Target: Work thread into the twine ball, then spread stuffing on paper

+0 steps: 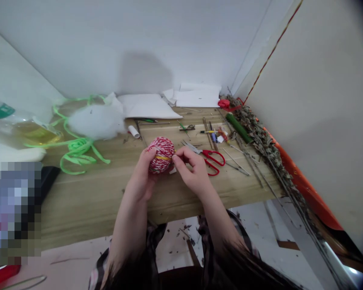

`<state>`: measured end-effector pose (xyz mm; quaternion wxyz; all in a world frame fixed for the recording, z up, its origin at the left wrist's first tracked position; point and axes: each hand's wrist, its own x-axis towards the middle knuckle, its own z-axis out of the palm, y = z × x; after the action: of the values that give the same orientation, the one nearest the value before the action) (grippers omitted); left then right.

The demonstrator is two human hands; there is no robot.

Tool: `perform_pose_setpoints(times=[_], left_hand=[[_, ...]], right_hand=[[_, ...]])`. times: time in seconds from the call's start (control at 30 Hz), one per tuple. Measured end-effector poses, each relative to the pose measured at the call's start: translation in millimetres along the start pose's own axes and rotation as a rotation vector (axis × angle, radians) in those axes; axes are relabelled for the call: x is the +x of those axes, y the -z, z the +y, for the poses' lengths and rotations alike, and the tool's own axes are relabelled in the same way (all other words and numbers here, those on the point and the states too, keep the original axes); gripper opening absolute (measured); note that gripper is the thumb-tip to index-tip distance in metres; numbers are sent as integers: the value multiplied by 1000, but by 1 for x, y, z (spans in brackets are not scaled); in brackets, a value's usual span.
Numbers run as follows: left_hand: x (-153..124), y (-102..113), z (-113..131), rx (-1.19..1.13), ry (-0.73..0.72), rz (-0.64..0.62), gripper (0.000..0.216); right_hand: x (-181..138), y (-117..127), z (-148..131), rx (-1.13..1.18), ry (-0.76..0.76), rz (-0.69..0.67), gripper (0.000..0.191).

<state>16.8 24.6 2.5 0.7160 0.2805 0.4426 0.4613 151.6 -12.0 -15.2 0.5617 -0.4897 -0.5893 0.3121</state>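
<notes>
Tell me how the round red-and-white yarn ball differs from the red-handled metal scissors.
The red-and-white yarn ball is round, with a yellow band across it; the red-handled metal scissors are long, with narrow blades and looped handles.
The ball is held in the left hand, with fingers of the right hand at its side; the scissors lie on the wood-grained table, partly hidden by the right hand.
Both have red on them.

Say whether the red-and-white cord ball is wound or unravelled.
Wound: the ball in the left hand is compact and round, a yellow strand lying across it.
</notes>
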Motion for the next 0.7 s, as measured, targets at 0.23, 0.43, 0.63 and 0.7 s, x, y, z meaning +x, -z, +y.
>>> perform_pose_setpoints(times=[0.23, 0.43, 0.63, 0.7], left_hand=[[-1, -1, 5, -73, 21, -9, 35], [-2, 1, 4, -47, 36, -60, 40], [3, 5, -5, 40, -78, -81, 51], [5, 5, -8, 67, -97, -83, 53]], right_hand=[[0, -1, 2, -2, -13, 25, 20], [0, -1, 1, -20, -33, 5, 19], [0, -1, 4, -45, -40, 10, 21], [0, -1, 4, -50, -41, 18, 21]])
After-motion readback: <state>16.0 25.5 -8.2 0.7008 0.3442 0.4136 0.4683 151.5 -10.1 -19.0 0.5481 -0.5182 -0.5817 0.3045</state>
